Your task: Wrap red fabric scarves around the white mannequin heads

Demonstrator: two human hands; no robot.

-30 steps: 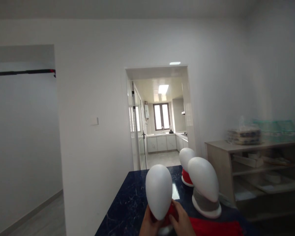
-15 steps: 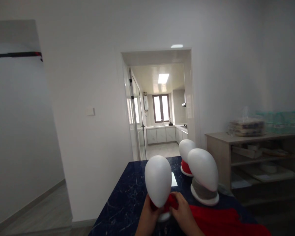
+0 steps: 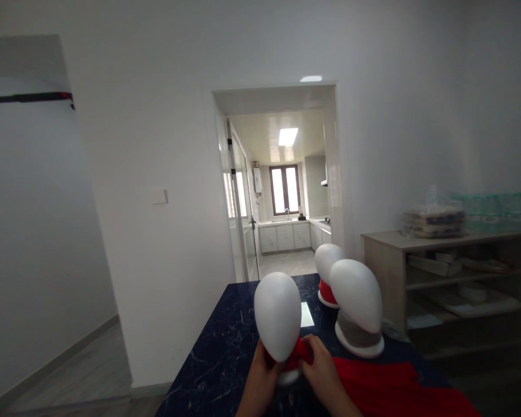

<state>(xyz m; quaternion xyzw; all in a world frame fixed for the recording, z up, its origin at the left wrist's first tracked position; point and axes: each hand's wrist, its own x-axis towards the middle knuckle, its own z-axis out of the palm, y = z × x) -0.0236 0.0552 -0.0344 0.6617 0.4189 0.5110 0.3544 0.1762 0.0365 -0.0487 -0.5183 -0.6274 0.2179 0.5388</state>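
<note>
On the dark blue marbled tabletop [image 3: 226, 353], the stretch left of the near white foam egg-shaped head form [image 3: 278, 315] lies bare to the edge, so a hand could pass there. Both the left hand [image 3: 260, 379] and the right hand [image 3: 323, 376] crowd the neck of that form, pinching the red cloth [image 3: 386, 385] that spreads across the right front of the table. To the right stands a second white head form with a grey band [image 3: 356, 304], near the first with a narrow gap between. Just behind it a third white head form with a red band [image 3: 329, 269] blocks the far corner. The wooden shelf unit [image 3: 451, 289] closes the right side.
</note>
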